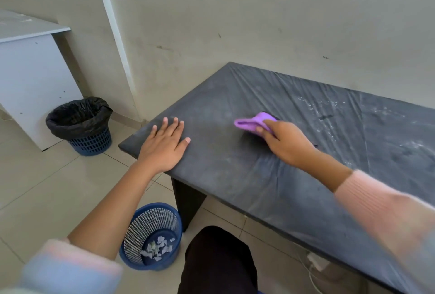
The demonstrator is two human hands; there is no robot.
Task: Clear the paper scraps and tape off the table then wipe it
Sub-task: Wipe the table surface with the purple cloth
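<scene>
A dark worktop (270, 176) runs from the centre of the frame toward the lower right, set against a pale wall (235, 11) and covered by what looks like a thin, creased film. The person's left hand (164, 145) lies flat near the worktop's left corner, fingers straight and slightly spread, holding nothing. Right of centre, the right hand (287, 140) presses a purple cloth (254, 123) onto the surface, its fingers curled over the bunched fabric. Whitish streaks and specks (329, 110) mark the worktop to the right of the cloth, toward the right edge of the frame. Low in the frame, on the tiled floor (47, 188) just beside the worktop's dark leg (188, 202), stands a blue mesh basket (150, 235) with the paper scraps (157, 248) lying in its bottom. At middle left, a second blue basket lined with a black bag (80, 124) sits beside a white cabinet (30, 77). Both forearms end in pale pink sleeves (367, 202), the left one blurred at the lower left corner.
</scene>
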